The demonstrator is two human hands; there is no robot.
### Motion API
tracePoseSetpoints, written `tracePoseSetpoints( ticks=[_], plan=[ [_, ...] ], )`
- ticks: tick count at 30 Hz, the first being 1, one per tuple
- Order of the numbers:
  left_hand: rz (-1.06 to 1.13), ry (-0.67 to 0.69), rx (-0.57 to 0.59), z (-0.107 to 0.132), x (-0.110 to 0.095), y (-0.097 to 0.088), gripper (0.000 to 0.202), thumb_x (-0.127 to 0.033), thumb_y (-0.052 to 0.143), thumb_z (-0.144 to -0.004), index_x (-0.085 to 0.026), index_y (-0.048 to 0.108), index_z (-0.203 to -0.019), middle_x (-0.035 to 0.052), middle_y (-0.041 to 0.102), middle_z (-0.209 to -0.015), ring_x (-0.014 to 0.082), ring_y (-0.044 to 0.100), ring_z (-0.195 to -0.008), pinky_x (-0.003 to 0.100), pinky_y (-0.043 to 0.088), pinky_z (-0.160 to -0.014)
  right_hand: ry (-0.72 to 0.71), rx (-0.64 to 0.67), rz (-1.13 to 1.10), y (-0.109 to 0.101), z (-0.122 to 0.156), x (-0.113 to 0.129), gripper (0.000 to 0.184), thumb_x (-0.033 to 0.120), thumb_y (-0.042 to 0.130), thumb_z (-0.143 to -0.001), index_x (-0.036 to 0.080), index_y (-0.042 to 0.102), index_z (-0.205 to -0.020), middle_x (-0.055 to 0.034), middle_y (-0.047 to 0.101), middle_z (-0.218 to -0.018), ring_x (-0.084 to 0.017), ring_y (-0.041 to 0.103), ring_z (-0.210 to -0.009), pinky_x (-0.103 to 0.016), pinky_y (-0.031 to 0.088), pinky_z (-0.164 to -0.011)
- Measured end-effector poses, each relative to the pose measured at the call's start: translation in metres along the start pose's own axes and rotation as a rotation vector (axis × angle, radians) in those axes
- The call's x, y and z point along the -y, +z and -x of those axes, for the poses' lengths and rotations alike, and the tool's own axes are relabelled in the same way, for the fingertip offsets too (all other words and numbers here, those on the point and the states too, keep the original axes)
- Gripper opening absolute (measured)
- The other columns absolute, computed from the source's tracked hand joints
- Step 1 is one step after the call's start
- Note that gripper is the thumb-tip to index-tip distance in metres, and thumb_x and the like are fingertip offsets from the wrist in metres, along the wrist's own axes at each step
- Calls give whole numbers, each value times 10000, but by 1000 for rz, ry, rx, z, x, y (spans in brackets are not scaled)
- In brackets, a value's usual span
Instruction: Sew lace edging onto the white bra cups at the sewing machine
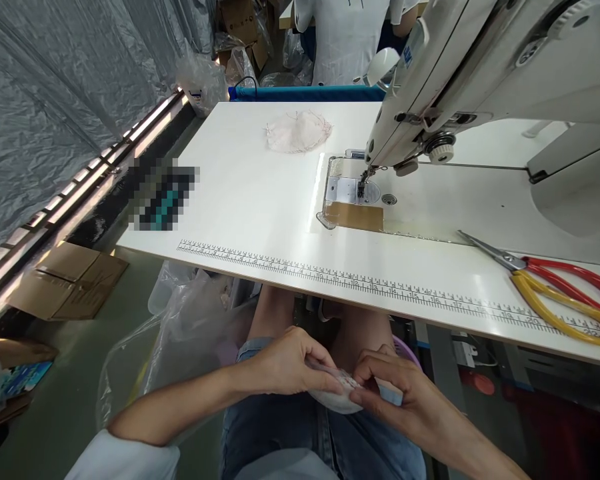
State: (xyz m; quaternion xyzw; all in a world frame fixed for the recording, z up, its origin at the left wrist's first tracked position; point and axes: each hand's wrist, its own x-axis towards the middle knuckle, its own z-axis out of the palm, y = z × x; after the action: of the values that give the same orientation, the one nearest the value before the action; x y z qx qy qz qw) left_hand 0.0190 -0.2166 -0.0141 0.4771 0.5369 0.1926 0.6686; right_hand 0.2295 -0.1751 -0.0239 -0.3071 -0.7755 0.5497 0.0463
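Observation:
Both hands are down over my lap, below the table's front edge. My left hand [289,363] and my right hand [396,385] each pinch the same small white and pale pink fabric piece [336,395], fingers closed on its top edge. A similar pale pink fabric piece [298,131] lies on the white table [260,193] at the far side. The sewing machine [480,73] stands at the right, its needle [363,183] over the plate.
Scissors [555,280] with red and yellow handles lie at the table's right front. A printed ruler [360,279] runs along the front edge. Clear plastic bags [180,320] hang at the left of my knees. Cardboard [70,280] lies on the floor. A person in white [345,33] stands beyond the table.

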Motion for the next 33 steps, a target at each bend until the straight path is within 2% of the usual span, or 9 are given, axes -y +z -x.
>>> tracePoseSetpoints(
  ticks=[4,8,14,17,21,27,33],
  plan=[
    [-28,2,-15,-1,-3,2,283,-343,714,-685,-105,748,-835,43,687,-711,132,571,-648,183,402,-573,5,2,5,0,-2,2,170,373,560,-881,224,534,-804,-4,573,-787,-181,525,-750,-288,355,-682],
    [-41,35,-40,0,-5,3,296,-370,716,-688,-104,747,-812,32,665,-675,124,555,-636,181,378,-558,3,-22,-18,2,-3,3,207,374,493,-918,222,517,-780,5,557,-751,-167,527,-718,-290,358,-696],
    [-94,26,-64,0,-10,4,266,-339,735,-666,-102,747,-788,1,591,-594,111,528,-616,171,339,-525,39,24,-22,0,-4,4,238,425,505,-908,222,523,-786,3,553,-758,-171,529,-733,-278,364,-685],
    [-93,-4,-13,0,-9,1,277,-347,729,-669,-106,744,-805,-5,584,-591,108,524,-603,169,333,-512,18,20,-51,-1,-5,1,269,440,486,-915,216,556,-784,2,559,-733,-167,530,-715,-264,369,-656],
    [-53,-61,74,2,-2,-6,317,-378,727,-665,-113,741,-839,19,648,-658,128,558,-622,187,385,-553,5,2,-133,-2,-6,-8,314,470,508,-894,202,595,-757,-1,560,-698,-155,530,-676,-243,378,-605],
    [-58,-59,102,4,-2,-8,335,-404,740,-651,-120,747,-827,32,678,-674,136,581,-637,185,399,-562,8,46,-233,-3,-8,-12,278,449,568,-861,203,668,-782,-12,600,-731,-155,550,-696,-244,414,-638],
    [-60,-124,127,10,-6,-14,391,-438,757,-631,-133,749,-874,55,719,-762,166,629,-692,200,443,-609,55,22,-292,-5,-8,-15,297,457,596,-831,190,660,-719,-14,593,-705,-154,547,-674,-243,418,-614]
  ],
)
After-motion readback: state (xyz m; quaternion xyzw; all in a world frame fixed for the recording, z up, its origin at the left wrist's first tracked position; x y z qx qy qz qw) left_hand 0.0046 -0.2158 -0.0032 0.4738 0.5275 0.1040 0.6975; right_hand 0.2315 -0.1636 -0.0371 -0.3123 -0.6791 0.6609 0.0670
